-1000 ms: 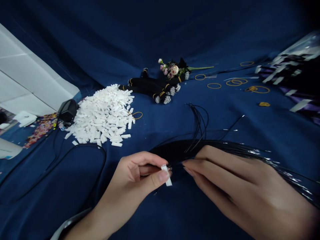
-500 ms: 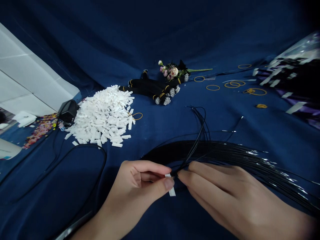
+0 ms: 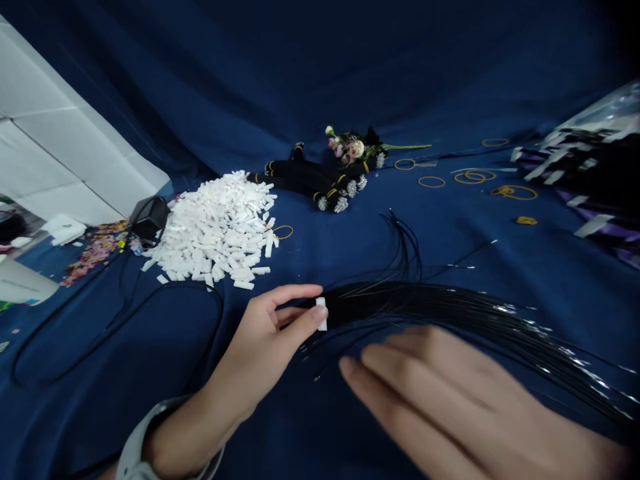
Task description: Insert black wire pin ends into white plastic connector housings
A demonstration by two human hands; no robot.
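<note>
White tab (image 3: pixel 321 316), head view: held upright between thumb and forefinger of the left hand (image 3: pixel 267 333), thumb tip over its face, near the left end of the black strands (image 3: pixel 400 300). Right hand (image 3: pixel 450 393) is apart from it, fingers bunched and blurred; whether they grip anything cannot be told.

From where I stand, the small white strip (image 3: pixel 321 320) is flat and narrow, pinched between the fingers (image 3: pixel 306 327) of the left hand (image 3: pixel 273 327), the thumb covering part of its face; its long side runs nearly straight toward the wearer; it sits at the left end of the black cords (image 3: pixel 425 300), though whether it touches them I can't tell; these are thin, dark strands lying in a thick, curved bundle on the blue cloth (image 3: pixel 280 420), spreading rightward to shiny silvery tips; a few strands loop out behind, and several loose ends poke out in front.
</note>
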